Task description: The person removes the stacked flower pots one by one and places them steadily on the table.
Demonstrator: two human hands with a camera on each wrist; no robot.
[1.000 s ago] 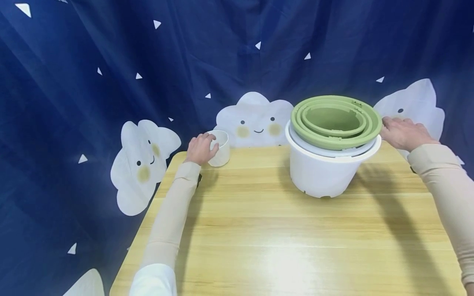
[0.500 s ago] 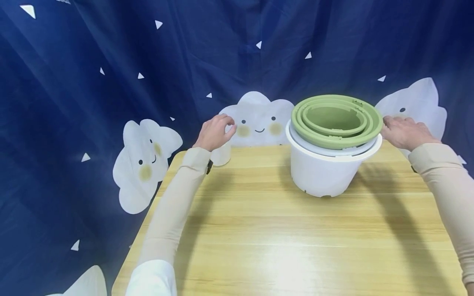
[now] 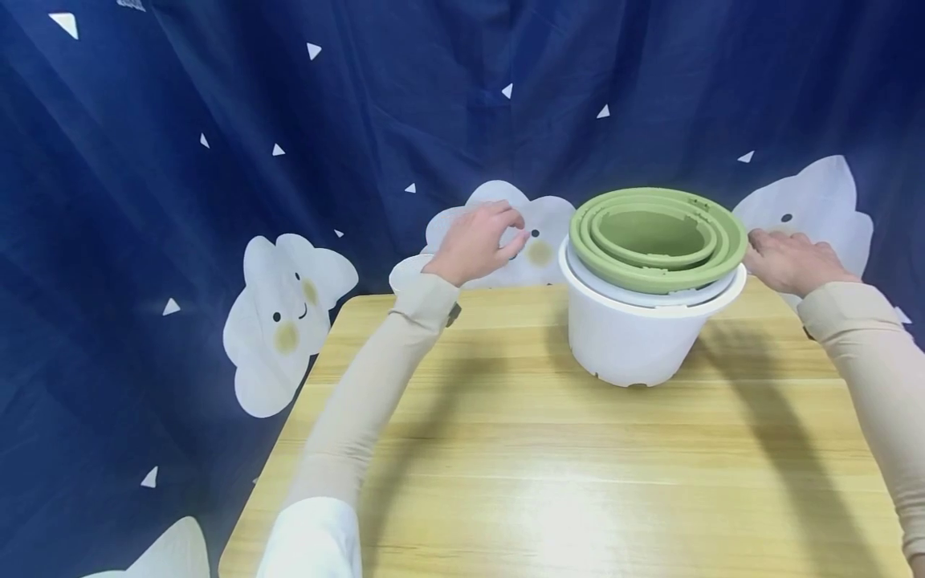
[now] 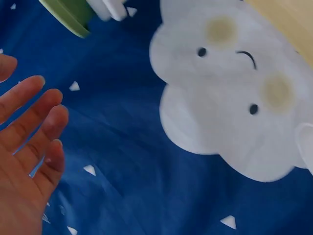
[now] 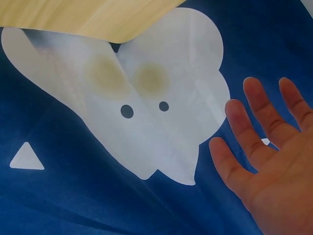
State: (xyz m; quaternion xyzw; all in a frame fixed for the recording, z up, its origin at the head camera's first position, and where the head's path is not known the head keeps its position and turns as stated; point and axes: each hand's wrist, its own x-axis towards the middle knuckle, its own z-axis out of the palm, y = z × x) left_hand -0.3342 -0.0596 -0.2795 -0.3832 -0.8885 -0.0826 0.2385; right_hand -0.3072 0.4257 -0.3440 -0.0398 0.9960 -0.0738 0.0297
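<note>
My left hand (image 3: 478, 242) is raised over the far edge of the table, fingers apart and loosely bent, with nothing in it. Behind the left wrist a small white cup (image 3: 406, 271) shows only part of its rim; the sleeve hides the rest. A stack of nested pots stands at the back right: green pots (image 3: 614, 273) sit inside a large white pot (image 3: 621, 345) with notches at its base. My right hand (image 3: 791, 261) is beside the stack, fingertips right at the green rim in the head view. Its fingers (image 5: 230, 159) look spread and relaxed in the right wrist view.
The wooden table (image 3: 520, 425) has rounded corners and a glossy, light-reflecting top. A dark blue curtain (image 3: 405, 112) with white clouds and triangles hangs close behind its far edge and along the left side.
My left hand has let go of the white cup's rim, lifted, and moved right towards the pots. The cup's visible rim now sits slightly farther left. My right hand and the pots stay put.
</note>
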